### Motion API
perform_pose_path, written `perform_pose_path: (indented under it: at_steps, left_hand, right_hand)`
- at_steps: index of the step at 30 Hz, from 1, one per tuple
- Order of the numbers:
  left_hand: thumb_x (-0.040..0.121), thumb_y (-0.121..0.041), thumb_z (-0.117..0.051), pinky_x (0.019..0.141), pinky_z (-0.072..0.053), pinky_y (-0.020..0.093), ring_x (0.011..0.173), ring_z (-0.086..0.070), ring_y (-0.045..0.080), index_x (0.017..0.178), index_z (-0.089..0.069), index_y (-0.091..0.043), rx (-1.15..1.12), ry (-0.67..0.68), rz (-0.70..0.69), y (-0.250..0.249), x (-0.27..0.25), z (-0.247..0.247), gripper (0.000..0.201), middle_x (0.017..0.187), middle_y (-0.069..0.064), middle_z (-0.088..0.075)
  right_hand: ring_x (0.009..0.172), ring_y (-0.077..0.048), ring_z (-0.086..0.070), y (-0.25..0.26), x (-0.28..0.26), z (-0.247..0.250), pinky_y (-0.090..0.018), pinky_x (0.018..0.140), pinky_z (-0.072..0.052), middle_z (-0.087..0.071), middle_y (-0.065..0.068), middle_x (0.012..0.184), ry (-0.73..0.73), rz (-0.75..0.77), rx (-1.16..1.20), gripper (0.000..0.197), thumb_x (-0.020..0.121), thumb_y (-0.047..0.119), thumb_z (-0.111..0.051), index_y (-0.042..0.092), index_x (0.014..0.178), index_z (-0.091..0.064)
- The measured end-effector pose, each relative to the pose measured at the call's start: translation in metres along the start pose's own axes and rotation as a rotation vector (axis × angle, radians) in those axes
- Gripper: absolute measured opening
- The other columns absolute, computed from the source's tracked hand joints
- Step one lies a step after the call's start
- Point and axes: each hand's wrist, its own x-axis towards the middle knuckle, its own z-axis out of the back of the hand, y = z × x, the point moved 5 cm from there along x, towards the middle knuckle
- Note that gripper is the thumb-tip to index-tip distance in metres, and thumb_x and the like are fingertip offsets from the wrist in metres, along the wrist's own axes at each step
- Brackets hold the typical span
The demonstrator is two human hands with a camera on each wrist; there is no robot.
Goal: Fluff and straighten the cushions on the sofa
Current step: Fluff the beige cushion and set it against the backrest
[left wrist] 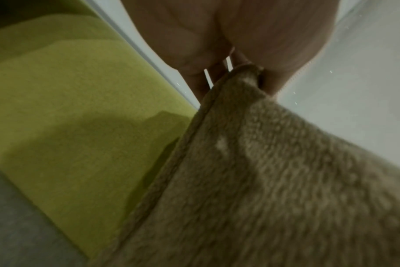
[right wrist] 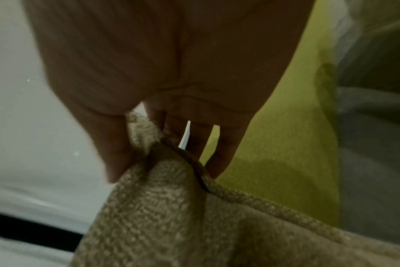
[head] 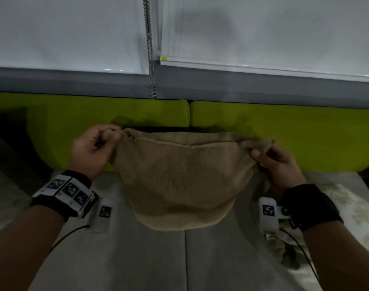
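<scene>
A tan knitted cushion (head: 179, 179) hangs in the air above the grey sofa seat (head: 137, 259), in front of the lime-green backrest (head: 74, 127). My left hand (head: 95, 148) pinches its upper left corner, and my right hand (head: 278, 164) pinches its upper right corner. The cushion sags in a rounded belly between the two corners. In the left wrist view the tan cushion (left wrist: 274, 180) runs up to my left hand (left wrist: 251, 72), thumb and fingers closed on the corner tip. In the right wrist view my right hand (right wrist: 153, 144) holds a bunched corner of the cushion (right wrist: 183, 216).
A white roller blind (head: 263, 34) with a bead chain (head: 151, 59) hangs behind the sofa. A pale furry cushion or throw (head: 347, 217) lies on the seat at the right. A dark shape (head: 11, 139) sits at the sofa's far left.
</scene>
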Motion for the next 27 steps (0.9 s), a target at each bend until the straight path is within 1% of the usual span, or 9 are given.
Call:
perform_pose_path:
  at_steps: [3,6,9,12,14,17,22,25,27]
  left_hand:
    - [0.093,-0.039,-0.067,0.081,-0.061,0.046,0.085,-0.067,0.019,0.088,-0.063,-0.033,-0.128,-0.184,0.206,0.01,0.001,0.017,0.009,0.092,0.004,-0.069]
    - [0.088,-0.048,-0.067,0.082,-0.059,0.057,0.096,-0.069,0.033,0.084,-0.062,-0.032,-0.165,-0.228,0.327,0.012,0.0,0.02,0.018,0.094,0.005,-0.07]
    - [0.089,-0.049,-0.065,0.084,-0.06,0.056,0.094,-0.07,0.03,0.09,-0.06,-0.026,-0.244,-0.274,0.442,0.014,0.001,0.012,0.024,0.097,0.006,-0.07]
    - [0.098,-0.043,-0.058,0.094,-0.057,0.046,0.096,-0.069,0.022,0.102,-0.059,-0.02,-0.553,-0.328,0.58,0.027,-0.013,0.003,0.024,0.101,0.006,-0.069]
    - [0.102,-0.03,-0.052,0.099,-0.052,0.043,0.095,-0.069,0.019,0.113,-0.062,-0.019,-0.648,-0.247,0.692,0.039,-0.034,-0.005,0.018,0.099,0.001,-0.069]
    - [0.103,-0.011,-0.044,0.109,-0.043,0.045,0.114,-0.063,0.027,0.131,-0.055,-0.018,-0.616,-0.035,0.742,0.045,-0.065,-0.026,0.031,0.117,0.004,-0.067]
    - [0.105,-0.018,-0.049,0.094,-0.053,0.041,0.106,-0.065,0.023,0.099,-0.068,-0.022,-0.508,0.001,0.691,0.028,-0.064,-0.047,0.02,0.113,0.002,-0.07]
    - [0.103,-0.017,-0.054,0.079,-0.056,0.037,0.095,-0.063,0.023,0.082,-0.058,-0.018,-0.442,-0.091,0.733,0.031,-0.057,-0.045,0.022,0.096,0.005,-0.065]
    - [0.102,-0.018,-0.055,0.079,-0.058,0.039,0.083,-0.063,0.018,0.078,-0.055,-0.019,-0.419,-0.2,0.761,0.032,-0.056,-0.037,0.024,0.086,0.002,-0.062]
  right_hand:
    - [0.086,-0.017,-0.068,0.01,-0.001,0.008,-0.037,0.076,-0.056,-0.071,0.002,0.08,-0.169,0.128,-0.146,0.045,0.069,0.048,-0.084,0.009,0.072,-0.062]
    - [0.079,-0.011,-0.067,0.022,0.0,-0.002,-0.047,0.075,-0.06,-0.068,-0.003,0.079,-0.27,0.189,-0.156,0.059,0.081,0.04,-0.082,-0.01,0.079,-0.05]
    - [0.074,-0.013,-0.062,0.021,0.005,-0.014,-0.052,0.077,-0.061,-0.065,0.002,0.076,-0.3,0.114,-0.182,0.052,0.079,0.055,-0.079,0.006,0.076,-0.06]
    - [0.107,-0.012,-0.07,0.003,0.002,-0.012,-0.045,0.096,-0.058,-0.075,0.01,0.11,-0.232,-0.016,0.022,0.041,0.089,0.065,-0.064,0.031,0.108,-0.074]
    - [0.121,-0.019,-0.066,-0.018,-0.008,-0.004,-0.047,0.106,-0.051,-0.073,0.004,0.125,-0.205,-0.137,0.17,0.044,0.1,0.061,-0.051,0.03,0.127,-0.069]
    - [0.123,-0.025,-0.066,-0.045,-0.022,-0.001,-0.05,0.107,-0.05,-0.073,0.002,0.127,-0.119,-0.267,0.126,0.03,0.104,0.039,-0.056,0.03,0.131,-0.066]
    - [0.112,-0.019,-0.069,-0.039,-0.013,-0.019,-0.048,0.104,-0.054,-0.076,0.008,0.113,-0.093,-0.203,-0.101,0.011,0.099,0.031,-0.066,0.037,0.104,-0.075]
    - [0.104,-0.02,-0.072,-0.036,-0.001,-0.01,-0.053,0.101,-0.055,-0.078,0.008,0.097,-0.149,-0.164,-0.172,0.012,0.099,0.032,-0.067,0.031,0.089,-0.074]
    - [0.098,-0.02,-0.074,-0.038,0.002,0.003,-0.054,0.098,-0.056,-0.078,0.008,0.089,-0.224,-0.15,-0.209,0.014,0.099,0.036,-0.066,0.027,0.089,-0.072]
